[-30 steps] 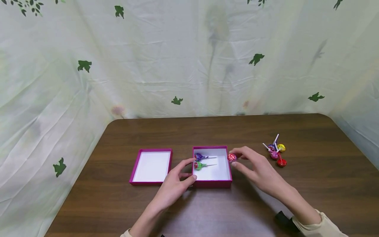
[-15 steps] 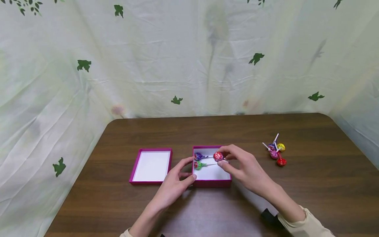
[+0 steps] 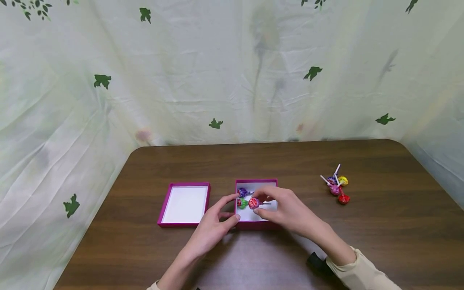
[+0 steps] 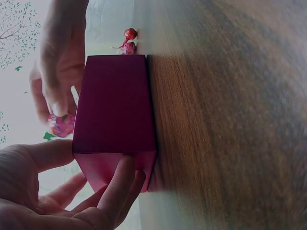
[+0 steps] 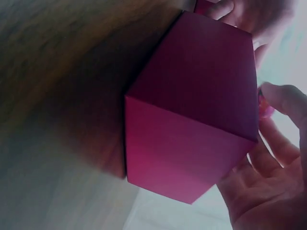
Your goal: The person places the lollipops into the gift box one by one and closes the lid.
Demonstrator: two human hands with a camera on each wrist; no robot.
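Observation:
My right hand [image 3: 291,211] pinches a red-and-white wrapped lollipop [image 3: 253,203] between thumb and fingers over the magenta box [image 3: 257,226], stick pointing right. In the left wrist view this lollipop [image 4: 61,125] shows above the box's top edge. A purple-blue lollipop [image 3: 242,192] and a green one [image 3: 241,203] lie in the box along its left wall, sticks to the right; the held one overlaps the green one's stick. My left hand [image 3: 214,225] rests against the box's left side, thumb at the near corner and index finger on the rim.
Left of the box lies a shallow magenta lid [image 3: 185,205], white inside up. Several lollipops, including a yellow one [image 3: 342,181], a pink one [image 3: 334,189] and a red one [image 3: 343,199], lie heaped at the right on the brown table [image 3: 145,249]. A patterned curtain [image 3: 232,72] hangs behind.
My right hand has carried the red-and-white lollipop leftward from beside the box's right wall, then toward me over the box. My left hand has stayed at the box's left side.

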